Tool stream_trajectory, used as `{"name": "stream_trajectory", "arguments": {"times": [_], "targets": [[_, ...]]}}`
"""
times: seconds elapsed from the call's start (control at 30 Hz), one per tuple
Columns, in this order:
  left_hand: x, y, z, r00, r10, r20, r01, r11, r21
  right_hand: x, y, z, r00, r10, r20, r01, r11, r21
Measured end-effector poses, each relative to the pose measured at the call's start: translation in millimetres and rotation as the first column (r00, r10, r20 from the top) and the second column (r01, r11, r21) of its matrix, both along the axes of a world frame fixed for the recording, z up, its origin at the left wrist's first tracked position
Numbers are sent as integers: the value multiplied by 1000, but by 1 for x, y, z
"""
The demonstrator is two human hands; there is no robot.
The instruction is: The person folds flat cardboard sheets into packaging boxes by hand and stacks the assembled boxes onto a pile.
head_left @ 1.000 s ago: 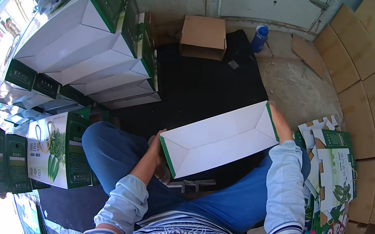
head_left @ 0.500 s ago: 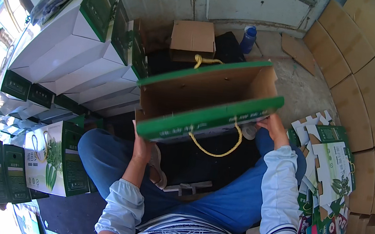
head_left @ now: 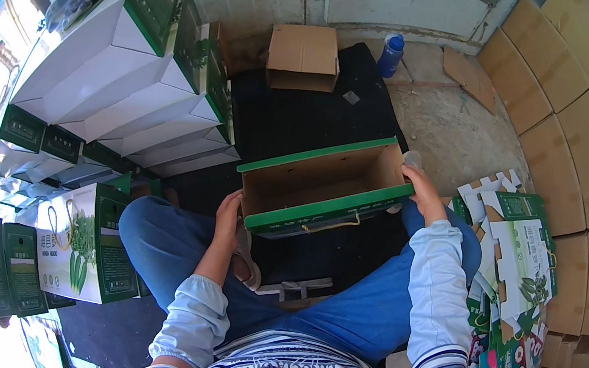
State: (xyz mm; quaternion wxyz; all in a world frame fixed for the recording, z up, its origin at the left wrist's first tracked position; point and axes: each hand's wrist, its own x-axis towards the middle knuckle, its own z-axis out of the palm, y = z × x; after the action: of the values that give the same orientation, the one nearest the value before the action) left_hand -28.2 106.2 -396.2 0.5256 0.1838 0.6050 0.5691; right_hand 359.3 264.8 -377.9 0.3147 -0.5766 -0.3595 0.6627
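Observation:
Between my knees is a carton gift box [head_left: 327, 218], its open top facing me and its brown inside showing. The box has green rims, and a yellow rope handle [head_left: 330, 224] hangs flat against its near side. Closed on the box's left end, my left hand [head_left: 228, 221] has its fingertips at the corner. My right hand [head_left: 425, 192] grips the right end, fingers over the edge. The underside of the box is hidden. Beneath it lies a black mat [head_left: 281, 120].
Stacked green-and-white cartons [head_left: 118, 79] rise on the left, with a printed carton [head_left: 73, 245] nearer me. Flat, unfolded cartons [head_left: 521, 258] pile up at right beside a wall of brown boxes [head_left: 569, 150]. An open brown box [head_left: 303, 54] and a blue bottle [head_left: 390, 57] stand at the back.
The gift box has come down onto or close to the mat, both hands still at its ends. Its far rope handle, upright before, no longer shows.

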Motion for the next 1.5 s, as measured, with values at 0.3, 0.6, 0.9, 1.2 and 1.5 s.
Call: {"name": "stream_trajectory", "arguments": {"times": [0.3, 0.6, 0.9, 1.2, 1.5], "targets": [[6, 19, 15, 677, -116, -727, 171, 985, 2, 0, 26, 2, 794, 87, 602, -360, 865, 350], [12, 51, 34, 178, -392, -902, 262, 903, -341, -41, 31, 41, 511, 63, 857, -492, 839, 232], [15, 55, 25, 56, -399, -915, 366, 861, -353, -30, 28, 25, 342, 271, 900, -778, 619, 109], [11, 48, 39, 17, -560, -828, 313, 790, -528, -30, 22, 17, 300, 334, 893, -768, 641, 18], [17, 28, 59, -36, -163, -986, 89, 982, -165, -24, 23, 13, 649, 292, 702, -546, 822, 163]]}}
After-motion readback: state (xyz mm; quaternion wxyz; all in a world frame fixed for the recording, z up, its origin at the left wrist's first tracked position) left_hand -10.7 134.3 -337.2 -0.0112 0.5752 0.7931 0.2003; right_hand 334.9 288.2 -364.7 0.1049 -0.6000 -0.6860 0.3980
